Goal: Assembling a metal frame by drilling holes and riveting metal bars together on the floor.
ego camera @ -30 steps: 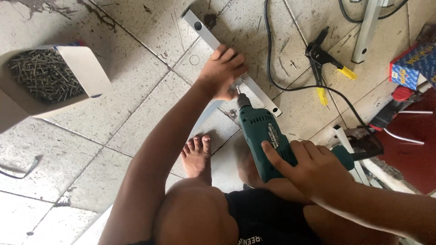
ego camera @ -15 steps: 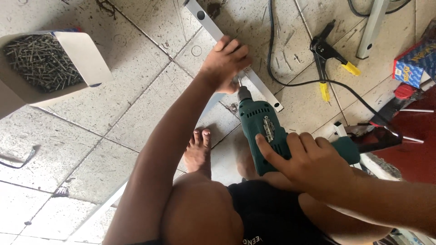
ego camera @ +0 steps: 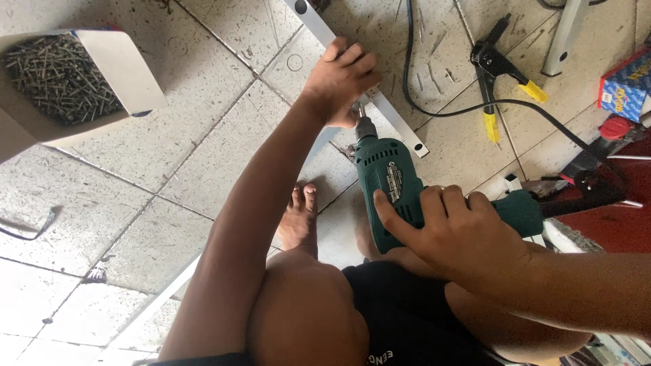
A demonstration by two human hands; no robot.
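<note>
My right hand (ego camera: 456,238) grips a green electric drill (ego camera: 390,183) whose bit points down onto a grey metal strip (ego camera: 380,102) lying on the tiled floor. My left hand (ego camera: 339,81) presses on that strip right beside the drill's chuck, fingers curled over it. The strip has round holes along it and runs diagonally from the top of the view. My bare foot (ego camera: 298,217) rests on the floor just below the strip, and my knee (ego camera: 305,312) fills the lower middle.
A white cardboard box (ego camera: 125,81) full of dark screws sits at the top left. A black rivet tool with yellow handles (ego camera: 495,74) lies at the top right beside the drill's black cord (ego camera: 434,108). A blue box (ego camera: 624,81) and red objects lie at the right edge.
The view has shifted slightly, so the box of screws sits higher and further left. Both hands, the drill and the strip keep the same positions relative to each other.
</note>
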